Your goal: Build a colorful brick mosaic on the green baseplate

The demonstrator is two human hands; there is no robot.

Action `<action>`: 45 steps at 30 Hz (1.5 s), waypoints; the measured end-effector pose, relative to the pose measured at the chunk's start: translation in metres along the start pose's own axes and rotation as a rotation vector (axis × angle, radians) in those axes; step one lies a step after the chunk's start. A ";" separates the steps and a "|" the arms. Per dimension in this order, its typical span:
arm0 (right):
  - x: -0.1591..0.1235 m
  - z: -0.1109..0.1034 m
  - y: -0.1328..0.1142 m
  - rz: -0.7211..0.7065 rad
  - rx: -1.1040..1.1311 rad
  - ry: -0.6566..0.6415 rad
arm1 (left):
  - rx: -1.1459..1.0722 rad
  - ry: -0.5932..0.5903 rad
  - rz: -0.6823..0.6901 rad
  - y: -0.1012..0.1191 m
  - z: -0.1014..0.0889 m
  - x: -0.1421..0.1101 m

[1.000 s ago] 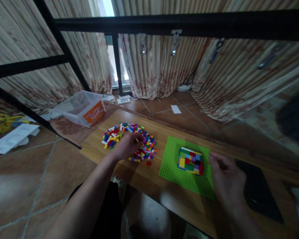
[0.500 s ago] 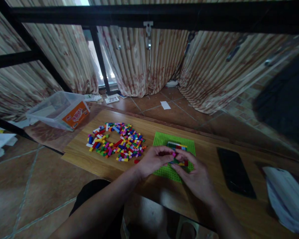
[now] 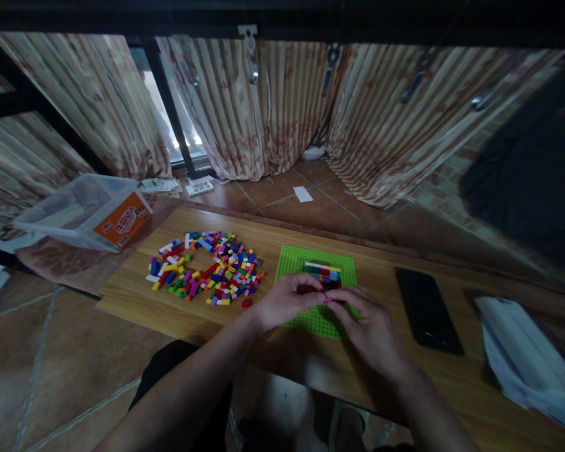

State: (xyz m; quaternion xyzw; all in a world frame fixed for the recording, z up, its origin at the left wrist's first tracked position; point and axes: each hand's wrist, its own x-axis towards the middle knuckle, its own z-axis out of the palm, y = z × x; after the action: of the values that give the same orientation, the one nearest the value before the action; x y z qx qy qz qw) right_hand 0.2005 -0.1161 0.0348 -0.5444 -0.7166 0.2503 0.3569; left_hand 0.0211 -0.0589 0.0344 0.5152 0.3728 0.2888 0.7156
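Over the green baseplate (image 3: 343,257), the fingertips of my left hand (image 3: 285,303) and my right hand (image 3: 368,321) meet around a small pink toy brick (image 3: 328,299). Both hands are closed in a pinch, and the fingers cover much of the brick. Just beyond them, a block of joined bricks (image 3: 322,272) in white, green, red, yellow and blue sits on the baseplate. Its near side is partly hidden by my hands. A lone red brick (image 3: 246,303) lies on the table left of my left hand.
Loose coloured bricks (image 3: 235,273) spread over the wooden table (image 3: 136,295) on the left. A clear plastic bin (image 3: 75,210) with an orange label stands beyond the table's left end. A black phone (image 3: 428,311) and a white packet (image 3: 527,351) lie to the right.
My fingers have drawn slightly back from the joined bricks, which show more now. The pink brick remains between my fingertips. The whole view has shifted a little.
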 end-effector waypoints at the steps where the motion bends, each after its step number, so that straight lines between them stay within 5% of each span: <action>1: 0.000 -0.002 0.002 0.016 -0.008 0.011 | 0.020 0.010 0.005 -0.001 -0.001 0.001; 9: 0.003 -0.022 0.029 0.244 -0.059 0.306 | 0.360 0.276 0.158 -0.011 -0.018 0.012; 20: 0.019 0.014 0.036 0.158 -0.037 0.239 | 0.593 0.259 0.194 -0.013 -0.020 0.010; 45: 0.023 0.029 0.045 0.293 0.088 0.341 | 0.656 0.239 0.168 -0.014 -0.020 0.008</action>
State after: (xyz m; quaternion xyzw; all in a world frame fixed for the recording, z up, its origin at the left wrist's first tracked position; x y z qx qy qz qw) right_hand 0.2009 -0.0804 -0.0109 -0.6610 -0.5475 0.2352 0.4560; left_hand 0.0096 -0.0465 0.0159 0.7089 0.4831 0.2696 0.4373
